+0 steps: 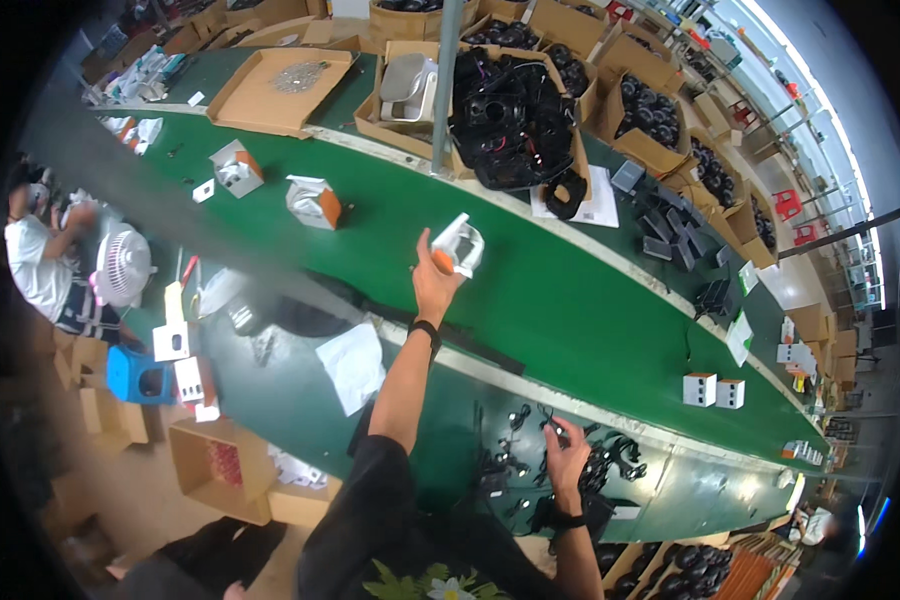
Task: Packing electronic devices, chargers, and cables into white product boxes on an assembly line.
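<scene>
My left hand reaches out over the green conveyor belt and holds a small white and orange box with an open flap, just above the belt. A black band is on that wrist. My right hand rests lower down on the dark work surface among several black cables and small black parts; its fingers touch them, and a firm hold cannot be made out. A dark watch is on that wrist.
Two more open white and orange boxes lie further left on the belt. Two closed white boxes stand at the right. Cardboard cartons of black parts line the far side. A person sits left by a white fan.
</scene>
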`<state>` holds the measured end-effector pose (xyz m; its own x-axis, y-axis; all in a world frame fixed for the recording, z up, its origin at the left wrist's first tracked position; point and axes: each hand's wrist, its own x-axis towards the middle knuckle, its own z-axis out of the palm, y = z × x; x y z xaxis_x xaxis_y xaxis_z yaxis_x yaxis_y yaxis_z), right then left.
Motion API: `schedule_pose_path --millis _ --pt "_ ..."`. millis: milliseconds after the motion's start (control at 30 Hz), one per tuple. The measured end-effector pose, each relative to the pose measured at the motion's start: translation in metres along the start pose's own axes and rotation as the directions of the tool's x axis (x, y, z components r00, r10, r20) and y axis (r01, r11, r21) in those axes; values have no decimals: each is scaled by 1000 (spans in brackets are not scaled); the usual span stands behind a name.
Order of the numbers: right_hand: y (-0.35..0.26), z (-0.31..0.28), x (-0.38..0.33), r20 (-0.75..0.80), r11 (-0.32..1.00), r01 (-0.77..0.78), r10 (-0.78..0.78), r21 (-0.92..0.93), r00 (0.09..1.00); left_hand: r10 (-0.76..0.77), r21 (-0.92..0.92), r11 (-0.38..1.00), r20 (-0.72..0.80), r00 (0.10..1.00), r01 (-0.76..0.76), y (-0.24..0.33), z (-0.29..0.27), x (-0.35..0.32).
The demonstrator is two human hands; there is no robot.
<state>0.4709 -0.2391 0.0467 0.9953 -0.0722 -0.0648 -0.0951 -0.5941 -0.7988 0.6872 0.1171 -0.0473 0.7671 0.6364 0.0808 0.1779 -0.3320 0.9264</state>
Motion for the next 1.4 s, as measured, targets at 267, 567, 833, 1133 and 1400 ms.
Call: schedule_pose_path --millis 267,567,833,1133,1400 --pt "-82 63 14 250 861 508 -500 39 829 -92 -87 982 558 825 168 -2 -122 -177" --pt "-63 114 -16 370 743 650 -565 -159 737 -21 39 999 427 904 5 -28 -175 -258" --pt "-26 68 -49 238 898 388 -338 -207 911 396 507 666 381 836 -546 22 -158 -301" --pt "1 105 -63 442 773 608 -488 -180 752 100 748 524 422 901 -408 36 -136 -276" --pt "2 118 -56 240 885 462 -437 -56 867 373 472 645 491 787 -601 27 -168 -274"
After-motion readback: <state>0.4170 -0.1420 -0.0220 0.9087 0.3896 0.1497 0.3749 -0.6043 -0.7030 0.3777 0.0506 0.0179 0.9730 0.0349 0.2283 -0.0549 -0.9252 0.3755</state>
